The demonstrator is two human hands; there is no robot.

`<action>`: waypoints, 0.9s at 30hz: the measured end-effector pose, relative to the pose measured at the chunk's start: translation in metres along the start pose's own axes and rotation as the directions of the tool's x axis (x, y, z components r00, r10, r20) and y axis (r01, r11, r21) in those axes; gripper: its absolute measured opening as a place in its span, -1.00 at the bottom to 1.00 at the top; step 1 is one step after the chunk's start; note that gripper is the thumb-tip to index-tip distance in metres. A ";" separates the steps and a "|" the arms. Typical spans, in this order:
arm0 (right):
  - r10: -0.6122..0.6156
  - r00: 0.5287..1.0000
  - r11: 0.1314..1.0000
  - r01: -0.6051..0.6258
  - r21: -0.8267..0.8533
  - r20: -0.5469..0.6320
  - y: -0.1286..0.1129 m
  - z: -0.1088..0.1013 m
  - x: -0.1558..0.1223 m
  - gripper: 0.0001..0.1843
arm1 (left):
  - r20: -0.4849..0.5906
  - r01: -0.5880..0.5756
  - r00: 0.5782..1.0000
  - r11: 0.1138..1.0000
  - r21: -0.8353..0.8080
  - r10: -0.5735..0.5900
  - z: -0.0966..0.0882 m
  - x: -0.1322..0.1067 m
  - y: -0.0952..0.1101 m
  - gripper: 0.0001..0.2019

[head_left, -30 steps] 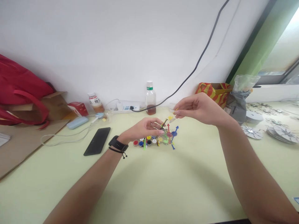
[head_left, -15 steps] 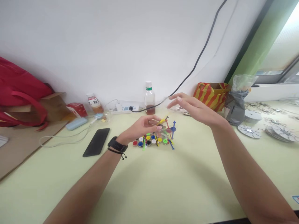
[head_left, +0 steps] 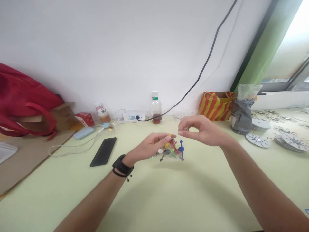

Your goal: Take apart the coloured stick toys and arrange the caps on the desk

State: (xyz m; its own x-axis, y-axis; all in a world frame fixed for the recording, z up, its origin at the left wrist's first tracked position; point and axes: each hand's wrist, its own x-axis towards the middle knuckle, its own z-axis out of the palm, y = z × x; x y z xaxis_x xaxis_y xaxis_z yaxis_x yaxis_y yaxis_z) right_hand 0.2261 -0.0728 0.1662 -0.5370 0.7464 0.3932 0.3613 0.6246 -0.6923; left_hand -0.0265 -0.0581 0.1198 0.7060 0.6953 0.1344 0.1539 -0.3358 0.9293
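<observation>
A small heap of coloured plastic pieces (head_left: 172,152), round caps and thin arrow-tipped sticks, lies on the pale green table (head_left: 169,199). My left hand (head_left: 152,146), with a black watch (head_left: 122,166) on its wrist, hovers over the heap with fingertips pinched on a thin yellow and red stick (head_left: 171,140). My right hand (head_left: 201,130) is just right of it and slightly higher, thumb and forefinger pressed together in a pinch; whether anything is between them I cannot make out. A blue arrow stick (head_left: 181,149) stands up below the right hand.
A black phone (head_left: 103,156), a white cable and a light blue case (head_left: 83,132) lie left. Two bottles (head_left: 155,107), a power strip (head_left: 131,115) and a red box line the wall. A striped bag (head_left: 216,100), taped jar (head_left: 242,111) and white discs (head_left: 259,138) sit right. A red bag (head_left: 21,100) rests far left.
My right hand, spread open half a second ago, has come down and closed into a pinch beside the left hand. The left hand has shifted slightly over the heap; the camera has tilted.
</observation>
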 end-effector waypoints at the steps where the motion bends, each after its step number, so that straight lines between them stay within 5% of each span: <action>1: 0.003 1.000 0.999 -0.003 0.035 -0.006 0.002 0.007 -0.005 -0.79 | 0.009 0.015 1.000 1.000 0.017 -0.015 0.003 -0.007 -0.002 -0.54; 6: 0.061 0.990 0.968 -0.027 0.248 -0.130 0.024 0.060 -0.030 -0.58 | -0.087 0.105 0.990 0.989 -0.102 -0.114 0.026 -0.042 -0.033 -0.50; 11: 0.012 0.989 0.993 0.004 0.114 -0.146 0.037 0.096 -0.041 -0.74 | -0.241 0.171 0.956 0.985 0.004 -0.165 0.035 -0.054 -0.059 -0.50; 19: 0.030 0.992 0.992 -0.014 0.126 -0.120 0.040 0.101 -0.043 -0.77 | -0.362 -0.007 0.929 0.981 0.195 0.079 0.047 -0.051 -0.059 -0.53; 27: 0.027 0.998 0.994 -0.020 0.103 -0.062 0.035 0.104 -0.046 -0.74 | -0.380 -0.032 0.917 0.970 0.242 0.125 0.054 -0.053 -0.059 -0.56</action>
State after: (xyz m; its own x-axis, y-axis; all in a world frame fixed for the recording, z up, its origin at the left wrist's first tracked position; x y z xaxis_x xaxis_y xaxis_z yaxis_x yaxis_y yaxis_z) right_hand 0.1841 -0.1089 0.0610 -0.4788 0.7756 0.4113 0.2914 0.5824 -0.7589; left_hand -0.0360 -0.1095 0.0397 0.4039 0.8365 0.3702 0.2937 -0.5018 0.8136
